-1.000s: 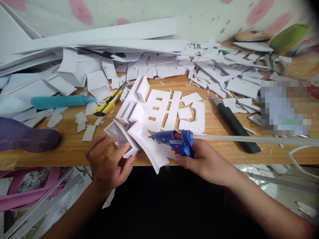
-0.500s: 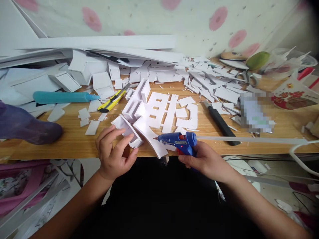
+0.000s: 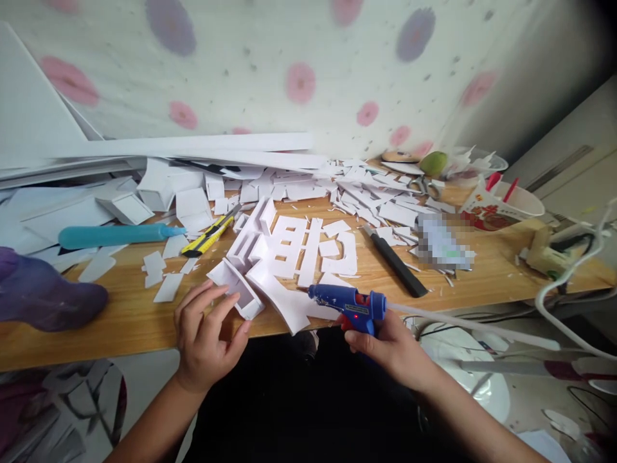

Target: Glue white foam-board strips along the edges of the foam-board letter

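My right hand (image 3: 385, 344) is wrapped round a blue hot glue gun (image 3: 349, 302), its red light lit and a long glue stick (image 3: 477, 325) sticking out of the back. The nozzle points left, above a white foam-board character (image 3: 289, 302) with raised side walls on its left part. My left hand (image 3: 209, 334) has its fingers apart beside the walled lower-left corner (image 3: 236, 286) of that piece; whether a fingertip touches it I cannot tell. Flat cut-out strokes (image 3: 313, 251) lie to the right of the walled part.
A yellow utility knife (image 3: 209, 235) and a teal tube (image 3: 118, 235) lie left; a black-handled cutter (image 3: 395, 263) lies right. White scraps (image 3: 371, 196) pile along the back, near scissors (image 3: 424, 186). A paper food tub (image 3: 501, 206) stands right, a purple object (image 3: 48, 289) left.
The head view has tilted up and turned right, showing more wall and the table's right end. Both hands hold nearly the same pose, the glue gun still in my right hand.
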A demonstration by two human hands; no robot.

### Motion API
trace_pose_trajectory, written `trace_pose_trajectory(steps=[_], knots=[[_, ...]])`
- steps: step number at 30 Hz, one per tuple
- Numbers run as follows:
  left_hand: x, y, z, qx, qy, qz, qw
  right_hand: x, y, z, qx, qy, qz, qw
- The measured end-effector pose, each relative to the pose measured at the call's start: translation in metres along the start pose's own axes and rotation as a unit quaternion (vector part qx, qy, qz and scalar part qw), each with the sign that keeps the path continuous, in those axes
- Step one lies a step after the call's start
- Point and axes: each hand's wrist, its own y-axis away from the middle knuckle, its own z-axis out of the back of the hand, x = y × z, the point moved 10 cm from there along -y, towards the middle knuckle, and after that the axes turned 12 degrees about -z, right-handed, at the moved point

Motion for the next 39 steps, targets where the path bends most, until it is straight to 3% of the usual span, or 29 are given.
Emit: trace_pose_trajectory(steps=[6,11,17,23,29,34,36,39], knots=[[0.001,-0.001,0.001,-0.006,0.000,-0.005,1.000,0.005,0.008,0.012,-0.048,0.001,0.060,0.997],[0.001,-0.002,0.001,-0.005,-0.001,-0.003,1.000,-0.010,0.001,0.006,0.022,-0.163,0.024,0.986],[0.001,-0.002,-0.002,-0.006,-0.001,-0.009,1.000,-0.004,-0.008,-0.008,0.073,-0.305,0.008,0.949],[0.001,-0.001,-0.002,-0.003,-0.001,-0.007,1.000,-0.006,-0.010,-0.007,0.048,-0.348,-0.009,0.936],[-0.001,-0.002,0.000,0.000,-0.004,-0.001,1.000,-0.013,-0.015,-0.002,0.016,-0.274,-0.017,0.961],[0.001,0.000,0.000,0.009,-0.008,0.004,1.000,-0.001,-0.018,0.009,-0.017,-0.148,0.006,0.989],[0.003,0.003,-0.001,0.009,-0.001,0.007,1.000,0.017,-0.010,0.022,-0.054,-0.036,0.055,0.996],[0.012,0.003,-0.003,-0.005,0.027,0.031,0.999,0.050,0.011,0.042,-0.100,0.132,0.172,0.971]])
